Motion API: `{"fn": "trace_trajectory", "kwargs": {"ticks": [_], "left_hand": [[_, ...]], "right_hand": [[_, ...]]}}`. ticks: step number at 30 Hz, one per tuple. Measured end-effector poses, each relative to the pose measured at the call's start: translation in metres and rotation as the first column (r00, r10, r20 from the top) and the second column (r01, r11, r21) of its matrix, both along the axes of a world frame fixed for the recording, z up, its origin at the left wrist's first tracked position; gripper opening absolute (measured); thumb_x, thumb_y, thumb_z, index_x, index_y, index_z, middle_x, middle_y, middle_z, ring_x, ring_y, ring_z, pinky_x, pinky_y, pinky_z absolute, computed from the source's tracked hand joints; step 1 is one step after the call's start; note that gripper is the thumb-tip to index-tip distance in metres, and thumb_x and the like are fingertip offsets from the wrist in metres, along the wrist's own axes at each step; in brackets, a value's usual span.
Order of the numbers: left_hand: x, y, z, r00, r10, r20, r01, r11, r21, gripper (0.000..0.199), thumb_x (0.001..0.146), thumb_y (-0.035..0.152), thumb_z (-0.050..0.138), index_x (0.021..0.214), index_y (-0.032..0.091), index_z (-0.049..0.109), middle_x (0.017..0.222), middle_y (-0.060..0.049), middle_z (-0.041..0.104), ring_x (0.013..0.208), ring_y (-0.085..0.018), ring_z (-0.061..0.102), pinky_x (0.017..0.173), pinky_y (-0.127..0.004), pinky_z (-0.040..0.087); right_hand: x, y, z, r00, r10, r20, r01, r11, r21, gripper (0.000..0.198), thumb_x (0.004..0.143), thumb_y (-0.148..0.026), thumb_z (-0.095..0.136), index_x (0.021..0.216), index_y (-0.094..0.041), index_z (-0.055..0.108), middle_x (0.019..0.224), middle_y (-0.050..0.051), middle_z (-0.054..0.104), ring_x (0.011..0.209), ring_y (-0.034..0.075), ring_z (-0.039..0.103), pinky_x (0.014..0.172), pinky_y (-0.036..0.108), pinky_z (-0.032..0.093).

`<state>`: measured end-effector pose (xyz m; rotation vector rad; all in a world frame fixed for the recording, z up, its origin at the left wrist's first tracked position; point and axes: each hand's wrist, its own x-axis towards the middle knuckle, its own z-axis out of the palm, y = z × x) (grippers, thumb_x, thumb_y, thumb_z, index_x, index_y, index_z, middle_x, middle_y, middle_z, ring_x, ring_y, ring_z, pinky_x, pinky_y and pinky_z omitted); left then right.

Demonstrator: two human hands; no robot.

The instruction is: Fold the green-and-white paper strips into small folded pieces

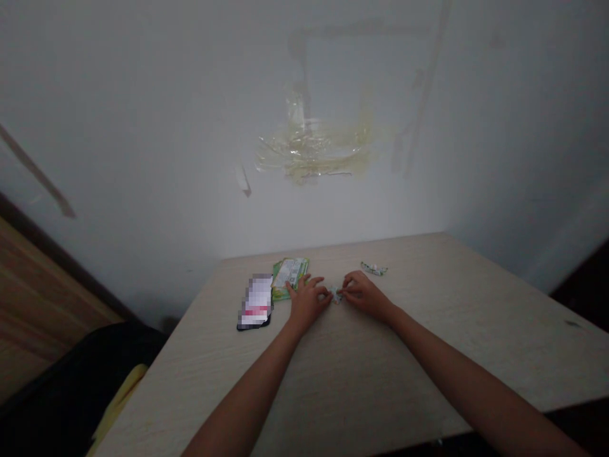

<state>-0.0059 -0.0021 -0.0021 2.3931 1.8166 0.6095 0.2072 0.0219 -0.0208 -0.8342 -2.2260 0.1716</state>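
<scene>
A small, pale, crinkled wrapper piece [336,295] lies between my two hands, low over the table. My left hand [308,303] has its thumb and forefinger pinched at the wrapper's left edge, while its other fingers fan out toward the green packet. From the other side, my right hand [365,296] grips the wrapper with closed fingertips. Its exact shape is too small to make out. Just left of my hands, a flat green and white packet [292,271] rests on the table, partly under my left fingers.
A dark-edged phone [255,303] with a blurred screen lies left of the packet. Beyond my right hand is a narrow green and white wrapper strip [374,269]. The pale wooden table [428,298] meets a wall [190,158] marked with clear tape [314,149].
</scene>
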Motion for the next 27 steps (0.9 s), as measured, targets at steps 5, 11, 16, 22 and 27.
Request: {"fn": "trace_trajectory", "kwargs": {"ticks": [5, 11, 16, 22, 27], "left_hand": [[0.0, -0.001, 0.0, 1.0, -0.001, 0.006, 0.001, 1.0, 0.023, 0.015, 0.085, 0.045, 0.063, 0.085, 0.036, 0.074, 0.134, 0.005, 0.059, 0.136, -0.031, 0.034, 0.107, -0.078, 0.0], [-0.002, 0.002, -0.004, 1.0, -0.005, 0.015, 0.005, 1.0, 0.026, 0.014, 0.084, 0.046, 0.063, 0.084, 0.037, 0.074, 0.135, 0.006, 0.059, 0.137, -0.032, 0.033, 0.105, -0.079, -0.003], [-0.003, 0.004, -0.004, 1.0, -0.015, 0.021, 0.014, 1.0, 0.02, 0.013, 0.084, 0.045, 0.064, 0.083, 0.036, 0.073, 0.133, 0.007, 0.06, 0.136, -0.033, 0.034, 0.103, -0.081, -0.002], [-0.003, 0.004, -0.004, 0.999, -0.024, 0.029, 0.024, 1.0, 0.011, 0.013, 0.084, 0.044, 0.063, 0.083, 0.035, 0.073, 0.134, 0.007, 0.06, 0.137, -0.033, 0.033, 0.101, -0.082, -0.001], [-0.003, 0.004, -0.004, 1.0, -0.017, 0.025, 0.017, 1.0, -0.004, 0.013, 0.084, 0.045, 0.063, 0.085, 0.037, 0.073, 0.135, 0.007, 0.059, 0.137, -0.034, 0.032, 0.101, -0.083, 0.0]], "right_hand": [[-0.003, 0.001, -0.004, 0.999, -0.024, 0.046, 0.024, 1.0, -0.008, 0.013, 0.087, -0.024, 0.064, 0.092, -0.024, 0.077, 0.1, 0.009, 0.062, 0.099, 0.021, 0.056, 0.088, 0.037, 0.046], [-0.008, 0.002, -0.004, 0.978, -0.137, 0.157, 0.133, 0.99, 0.039, 0.014, 0.087, -0.026, 0.065, 0.092, -0.024, 0.077, 0.105, 0.01, 0.06, 0.104, 0.022, 0.053, 0.089, 0.037, 0.045], [-0.014, 0.004, -0.002, 0.944, -0.216, 0.25, 0.209, 0.976, 0.055, 0.019, 0.091, -0.031, 0.06, 0.095, -0.024, 0.077, 0.103, 0.01, 0.058, 0.102, 0.022, 0.051, 0.086, 0.035, 0.044], [-0.02, 0.003, 0.003, 0.911, -0.271, 0.31, 0.256, 0.963, 0.089, 0.02, 0.092, -0.032, 0.058, 0.098, -0.024, 0.076, 0.104, 0.01, 0.058, 0.103, 0.023, 0.051, 0.085, 0.034, 0.044], [-0.024, 0.001, 0.006, 0.885, -0.324, 0.335, 0.313, 0.946, 0.088, 0.023, 0.094, -0.034, 0.055, 0.104, -0.026, 0.074, 0.106, 0.011, 0.058, 0.105, 0.023, 0.05, 0.085, 0.033, 0.043]]}}
